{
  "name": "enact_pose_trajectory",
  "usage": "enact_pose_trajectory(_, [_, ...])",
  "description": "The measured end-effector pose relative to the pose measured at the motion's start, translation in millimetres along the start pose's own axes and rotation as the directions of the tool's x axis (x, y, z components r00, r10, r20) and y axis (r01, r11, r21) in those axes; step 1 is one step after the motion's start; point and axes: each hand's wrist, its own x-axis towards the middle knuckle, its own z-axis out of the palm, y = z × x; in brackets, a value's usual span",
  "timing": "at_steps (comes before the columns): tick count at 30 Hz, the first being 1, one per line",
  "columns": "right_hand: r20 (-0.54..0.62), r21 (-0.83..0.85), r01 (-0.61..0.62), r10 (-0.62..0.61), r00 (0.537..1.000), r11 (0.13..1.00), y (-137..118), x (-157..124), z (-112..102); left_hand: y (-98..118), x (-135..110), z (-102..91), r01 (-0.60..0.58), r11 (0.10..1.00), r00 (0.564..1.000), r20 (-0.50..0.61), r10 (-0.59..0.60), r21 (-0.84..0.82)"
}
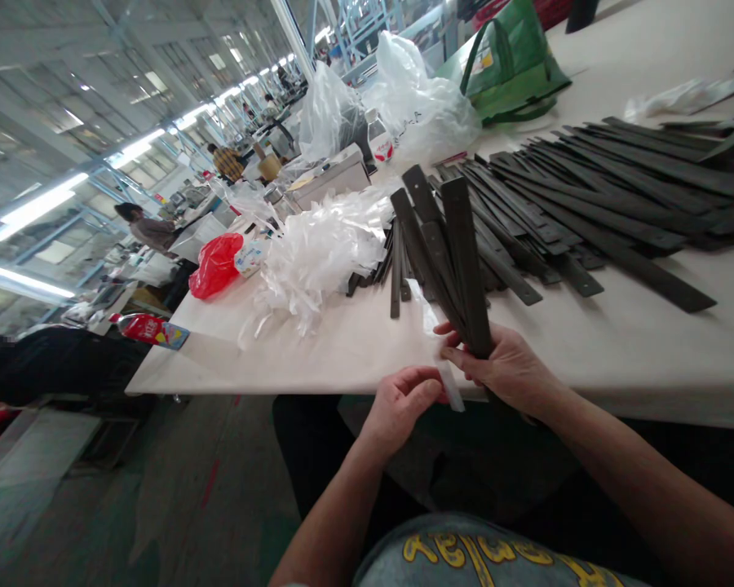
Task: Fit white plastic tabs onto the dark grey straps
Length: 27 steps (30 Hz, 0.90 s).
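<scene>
Several dark flat strips [468, 269] stand fanned in my right hand [517, 371], its fingers and thumb clamped around their lower ends, just over the near edge of the table [324, 367]. They lean up and away from me, upper ends spread apart. A thin white band [426, 311] hangs beside them, running down past my right fingertips to my left hand [397, 408]. My left fingers are curled with the tips against the band; whether they pinch it, I can't tell.

Beyond, to the right, a broad pile of dark strips [617, 196] lies overlapping on the tabletop. Left of that sits a heap of white plastic pieces [327, 244], with a red bag [215, 267] next to it and a red-labelled bottle [151, 330] near the table's left corner. Farther back are clear plastic bags [425, 110] and a green bag [519, 69].
</scene>
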Motion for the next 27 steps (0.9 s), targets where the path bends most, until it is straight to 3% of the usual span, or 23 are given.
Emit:
enact_pose_trajectory(2, [0.030, -0.088, 0.093, -0.091, 0.995, 0.992, 1, -2, 0, 2, 5, 3.5, 0.136, 0.986, 0.989, 0.076, -0.129, -0.099])
enact_pose_trajectory(4, [0.053, -0.150, 0.160, -0.154, 0.987, 0.976, 2, -3, 0, 1, 8, 6.5, 0.172, 0.974, 0.985, 0.048, -0.166, -0.151])
enact_pose_trajectory(9, [0.045, -0.232, 0.244, -0.240, 0.970, 0.942, 1, -5, -4, -4, 12, 8.0, 0.053, 0.996, 0.991, -0.115, -0.061, -0.070])
enact_pose_trajectory(13, [0.049, -0.319, 0.289, -0.289, 0.956, 0.903, 1, -6, -4, -3, 11, 4.9, 0.034, 0.999, 0.991, -0.127, -0.034, -0.005])
enact_pose_trajectory(20, [0.097, -0.356, 0.276, -0.258, 0.961, 0.893, 1, -9, -3, 0, 12, 2.0, 0.102, 0.992, 0.991, 0.078, -0.108, 0.080])
enact_pose_trajectory(24, [0.055, -0.276, 0.193, -0.185, 0.981, 0.942, -6, -12, -7, 8, 20, -4.9, 0.064, 0.993, 0.998, 0.001, -0.065, 0.101])
enact_pose_trajectory(27, [0.079, -0.212, 0.082, -0.066, 0.995, 0.974, -11, -16, -10, 25, 35, -16.0, -0.035, 0.996, 0.987, -0.160, 0.022, -0.080])
